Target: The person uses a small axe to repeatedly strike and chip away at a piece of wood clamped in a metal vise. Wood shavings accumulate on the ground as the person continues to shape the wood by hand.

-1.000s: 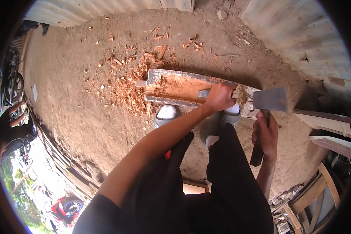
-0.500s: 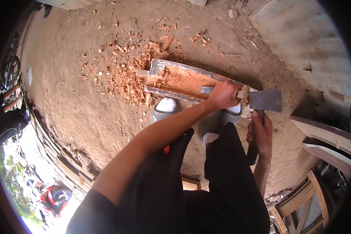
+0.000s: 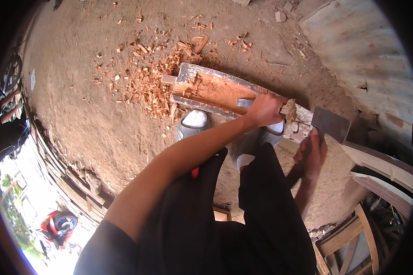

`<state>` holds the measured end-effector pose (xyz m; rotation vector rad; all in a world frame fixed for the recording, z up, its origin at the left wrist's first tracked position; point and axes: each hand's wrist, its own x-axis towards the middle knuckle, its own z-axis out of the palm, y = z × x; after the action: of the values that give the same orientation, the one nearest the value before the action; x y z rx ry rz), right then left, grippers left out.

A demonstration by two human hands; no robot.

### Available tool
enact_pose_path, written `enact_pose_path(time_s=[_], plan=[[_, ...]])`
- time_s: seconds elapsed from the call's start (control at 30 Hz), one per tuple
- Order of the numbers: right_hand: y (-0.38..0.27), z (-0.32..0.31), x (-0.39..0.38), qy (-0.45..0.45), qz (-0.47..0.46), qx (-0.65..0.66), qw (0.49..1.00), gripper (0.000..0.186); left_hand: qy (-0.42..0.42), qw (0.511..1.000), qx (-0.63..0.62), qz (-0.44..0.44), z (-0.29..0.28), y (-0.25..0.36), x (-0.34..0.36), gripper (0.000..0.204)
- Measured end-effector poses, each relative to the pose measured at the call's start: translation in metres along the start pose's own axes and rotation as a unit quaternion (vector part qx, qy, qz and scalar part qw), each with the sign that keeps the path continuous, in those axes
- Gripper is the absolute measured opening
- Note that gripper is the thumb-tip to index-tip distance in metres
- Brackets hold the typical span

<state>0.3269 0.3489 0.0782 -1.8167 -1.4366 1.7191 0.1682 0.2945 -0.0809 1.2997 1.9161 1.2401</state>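
Note:
A long wooden beam [image 3: 219,90] with worn grey paint lies on the ground, its upper face hollowed into a reddish trough. My left hand [image 3: 264,110] is closed round a chisel [image 3: 244,103]; the flat metal blade points left into the trough, and the frayed butt of its wooden handle sticks out on the right. My right hand [image 3: 311,151] grips the dark handle of a hatchet [image 3: 331,125]. The broad metal head is to the right of the chisel's butt, apart from it. My shoes [image 3: 195,120] are against the beam's near side.
Wood chips [image 3: 153,89] are heaped at the beam's left end and scattered beyond. Corrugated metal sheeting [image 3: 365,64] stands at the far right. Wooden boards [image 3: 381,160] and a wooden frame [image 3: 348,238] are at the near right. A red motorcycle [image 3: 57,224] is at lower left.
My right hand has swung the hatchet to the right, away from the chisel's butt. My left hand keeps the chisel in nearly the same spot.

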Motion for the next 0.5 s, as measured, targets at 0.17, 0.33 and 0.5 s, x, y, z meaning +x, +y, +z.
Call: enact_pose_path(time_s=[0.17,0.33,0.5], plan=[[-0.014,-0.009,-0.004,-0.088,0.070,-0.100,0.989,0.035,0.002,1.000,0.010,-0.010,-0.001,-0.002,-0.003,0.020],[0.007,0.004,-0.004,-0.016,-0.020,0.036,0.999,0.032,-0.007,1.000,0.005,-0.003,-0.002,0.003,0.001,0.021],[-0.021,-0.005,-0.002,-0.078,0.052,-0.086,0.992,0.032,0.008,1.000,0.011,0.000,0.000,-0.003,-0.002,0.020]])
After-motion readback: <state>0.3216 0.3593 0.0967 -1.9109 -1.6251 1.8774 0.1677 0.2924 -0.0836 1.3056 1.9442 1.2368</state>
